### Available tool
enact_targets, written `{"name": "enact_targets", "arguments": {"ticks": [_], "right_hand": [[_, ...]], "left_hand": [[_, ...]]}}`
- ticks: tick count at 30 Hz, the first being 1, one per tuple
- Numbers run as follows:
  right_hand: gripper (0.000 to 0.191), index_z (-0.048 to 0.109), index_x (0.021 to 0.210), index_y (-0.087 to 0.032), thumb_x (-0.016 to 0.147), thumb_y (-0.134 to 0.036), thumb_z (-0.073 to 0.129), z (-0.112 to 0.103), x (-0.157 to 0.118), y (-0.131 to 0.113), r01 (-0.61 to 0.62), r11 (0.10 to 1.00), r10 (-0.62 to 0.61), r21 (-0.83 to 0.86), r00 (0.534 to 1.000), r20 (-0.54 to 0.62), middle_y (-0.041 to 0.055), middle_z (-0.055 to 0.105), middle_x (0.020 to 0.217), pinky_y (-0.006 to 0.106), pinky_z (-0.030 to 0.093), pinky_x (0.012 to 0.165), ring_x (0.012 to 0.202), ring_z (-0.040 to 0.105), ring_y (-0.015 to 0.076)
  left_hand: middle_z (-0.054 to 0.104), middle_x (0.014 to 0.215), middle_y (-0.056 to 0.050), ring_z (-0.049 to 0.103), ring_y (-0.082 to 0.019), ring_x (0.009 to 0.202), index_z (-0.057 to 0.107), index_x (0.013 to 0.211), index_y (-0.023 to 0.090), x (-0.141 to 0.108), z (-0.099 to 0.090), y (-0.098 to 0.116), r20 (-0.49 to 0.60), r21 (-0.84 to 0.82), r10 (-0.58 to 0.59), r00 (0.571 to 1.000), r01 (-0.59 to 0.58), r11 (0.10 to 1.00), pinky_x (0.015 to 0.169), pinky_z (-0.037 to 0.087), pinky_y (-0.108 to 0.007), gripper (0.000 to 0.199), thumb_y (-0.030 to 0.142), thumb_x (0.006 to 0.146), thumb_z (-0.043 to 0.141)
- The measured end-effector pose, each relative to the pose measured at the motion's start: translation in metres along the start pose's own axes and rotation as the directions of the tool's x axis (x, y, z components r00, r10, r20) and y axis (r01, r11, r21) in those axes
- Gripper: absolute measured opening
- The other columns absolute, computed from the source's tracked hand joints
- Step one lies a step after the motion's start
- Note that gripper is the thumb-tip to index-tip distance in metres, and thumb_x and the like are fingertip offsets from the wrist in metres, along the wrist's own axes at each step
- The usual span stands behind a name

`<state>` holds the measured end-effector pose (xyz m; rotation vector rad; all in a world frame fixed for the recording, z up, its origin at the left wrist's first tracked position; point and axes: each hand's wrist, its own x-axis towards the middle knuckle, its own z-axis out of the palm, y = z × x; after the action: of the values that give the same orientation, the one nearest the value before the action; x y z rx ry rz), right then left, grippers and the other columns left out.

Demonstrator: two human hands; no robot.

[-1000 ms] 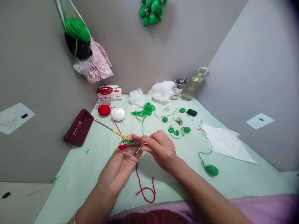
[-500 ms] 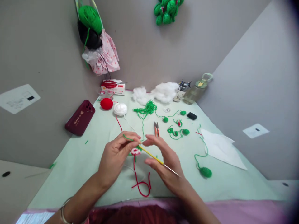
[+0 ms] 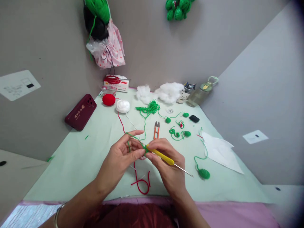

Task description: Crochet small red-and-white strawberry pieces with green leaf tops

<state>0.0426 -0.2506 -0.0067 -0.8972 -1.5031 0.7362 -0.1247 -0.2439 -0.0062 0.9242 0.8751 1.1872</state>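
My right hand [image 3: 167,163] is closed around the yellow handle of a crochet hook [image 3: 163,155], whose bare metal end points to the lower right. My left hand [image 3: 120,160] pinches a small crochet piece [image 3: 142,157] of pink, white and green yarn, mostly hidden by the fingers. Green yarn [image 3: 136,137] runs over my raised left index finger to the hook's working tip, at the piece. Below hangs a red yarn tail [image 3: 142,186], looped on the table. Orange thread snips [image 3: 156,129] lie just beyond my right hand.
At the back are a red yarn ball [image 3: 108,99], a white yarn ball [image 3: 123,106], tangled green yarn [image 3: 150,108], stuffing [image 3: 169,92] and a bottle [image 3: 201,93]. A phone [image 3: 80,112] leans at left. Small green crochet pieces [image 3: 203,173] and white sheets [image 3: 220,152] lie right.
My right fingers have closed on the hook's handle, where they were spread apart before. My left index finger has lifted with green yarn over it. The view has shifted slightly.
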Motion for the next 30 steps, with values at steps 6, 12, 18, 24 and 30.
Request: {"name": "enact_targets", "arguments": {"ticks": [6,12,18,24,30], "right_hand": [[0.016,0.076,0.091,-0.026,0.088,-0.010,0.072,0.007,-0.004,0.003,-0.092,0.990,0.095,0.111,0.995,-0.024,0.0024,0.073,0.088,0.026,0.057,0.067,0.080,0.070,0.0156],[0.012,0.067,0.085,-0.025,0.085,-0.024,0.079,-0.009,-0.001,0.007,-0.137,0.929,0.155,0.344,0.988,-0.024,-0.0005,0.066,0.079,0.025,0.049,0.057,0.069,0.061,0.0142],[0.020,0.063,0.082,-0.024,0.084,-0.032,0.081,-0.015,-0.001,0.003,-0.217,0.887,0.225,0.409,0.974,0.028,-0.0017,0.061,0.076,0.025,0.043,0.053,0.060,0.052,0.0123],[0.010,0.070,0.085,-0.024,0.086,-0.026,0.080,-0.009,-0.005,-0.004,-0.122,0.936,0.130,0.330,0.992,-0.001,0.0006,0.065,0.078,0.025,0.046,0.055,0.066,0.058,0.0142],[0.010,0.073,0.089,-0.026,0.088,-0.017,0.076,-0.016,-0.009,-0.002,-0.027,0.965,0.065,0.262,0.989,-0.136,0.0013,0.065,0.081,0.024,0.049,0.058,0.074,0.061,0.0156]], "left_hand": [[0.073,0.078,0.000,0.066,-0.014,0.076,0.081,0.102,0.024,0.002,-0.004,0.000,0.043,-0.013,-0.016,0.999,0.016,1.000,0.076,0.052,-0.023,0.020,0.030,0.083,0.085],[0.074,0.071,-0.005,0.066,-0.019,0.068,0.084,0.085,0.022,0.025,-0.066,0.022,0.221,0.381,-0.031,0.975,-0.057,0.923,0.067,0.052,-0.025,0.017,0.039,0.085,0.080],[0.072,0.100,-0.001,0.063,-0.021,0.093,0.085,0.096,0.026,0.043,-0.104,0.049,-0.032,0.831,0.408,0.912,-0.203,0.518,0.086,0.049,-0.024,0.026,0.037,0.072,0.091],[0.053,0.064,0.000,0.058,-0.017,0.072,0.062,0.060,0.022,0.017,-0.010,0.020,0.037,0.188,0.221,0.975,-0.224,0.956,0.089,0.055,-0.028,0.050,0.055,0.097,0.064],[0.050,0.066,0.002,0.037,-0.008,0.047,0.066,0.066,0.019,0.009,0.007,0.038,0.312,-0.551,-0.082,0.946,0.251,0.796,0.037,0.047,-0.017,0.044,0.051,0.096,0.067]]}}
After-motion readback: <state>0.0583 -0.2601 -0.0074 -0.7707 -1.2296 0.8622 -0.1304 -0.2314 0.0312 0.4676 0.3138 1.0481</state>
